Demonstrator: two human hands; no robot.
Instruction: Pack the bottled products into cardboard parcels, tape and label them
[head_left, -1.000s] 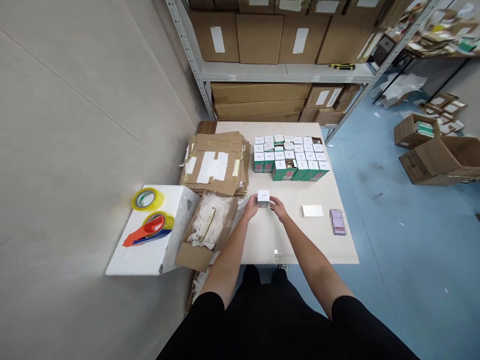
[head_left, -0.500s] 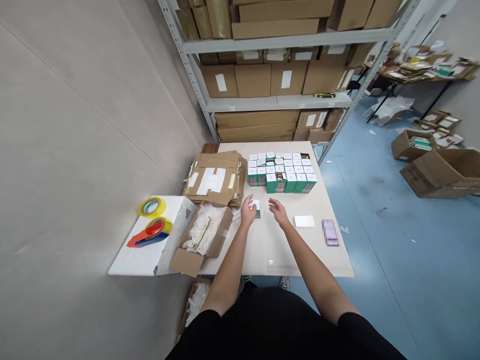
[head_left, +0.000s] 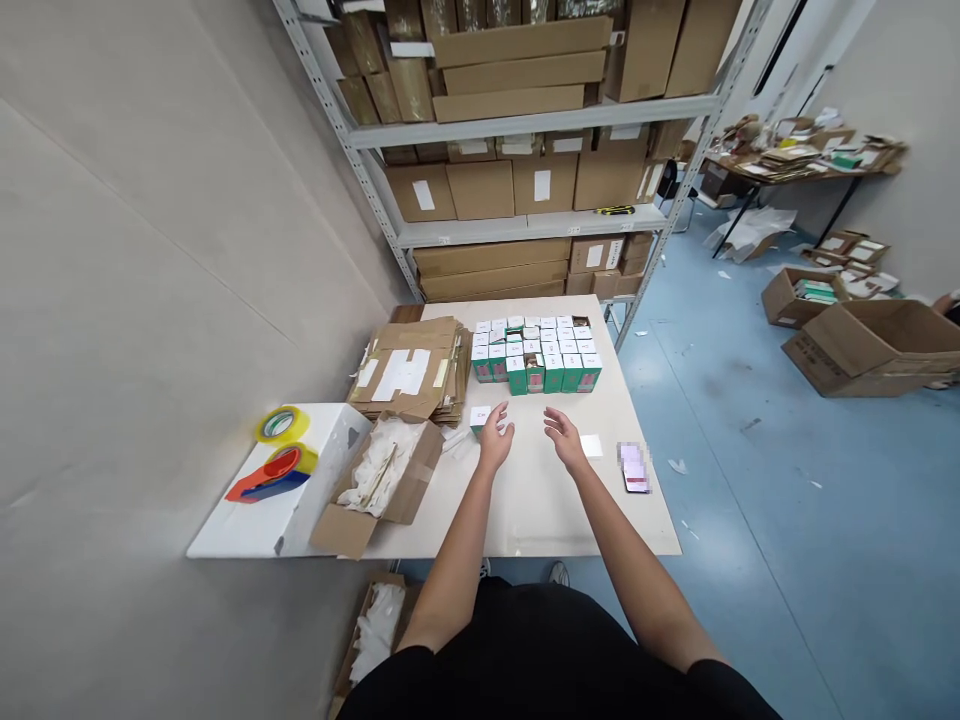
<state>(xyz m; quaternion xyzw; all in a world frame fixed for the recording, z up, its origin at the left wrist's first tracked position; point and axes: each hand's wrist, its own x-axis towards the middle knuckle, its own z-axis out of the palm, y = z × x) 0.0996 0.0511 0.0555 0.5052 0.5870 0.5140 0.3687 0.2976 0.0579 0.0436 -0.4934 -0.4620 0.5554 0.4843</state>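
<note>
A small green-and-white box (head_left: 479, 416) stands alone on the white table (head_left: 540, 510), just left of my left hand (head_left: 496, 440). That hand hovers open, apart from the box, its fingers loosely spread. Over the table's middle my right hand (head_left: 564, 440) is open too and holds nothing; a white card (head_left: 592, 446) lies close to its right. A block of several like green-and-white boxes (head_left: 534, 353) sits at the table's far side, one of them open at the top.
Flattened cardboard (head_left: 411, 370) is stacked at the table's left. An open carton of white packing paper (head_left: 379, 478) sits nearer. Tape rolls (head_left: 282, 424) and a red dispenser (head_left: 264, 484) rest on white foam. A phone (head_left: 634, 468) lies at right. Shelves of cartons (head_left: 510, 190) stand behind.
Both hands let go of the small box; it now stands on the table left of my left hand. My hands have drawn apart and the camera has tilted up.
</note>
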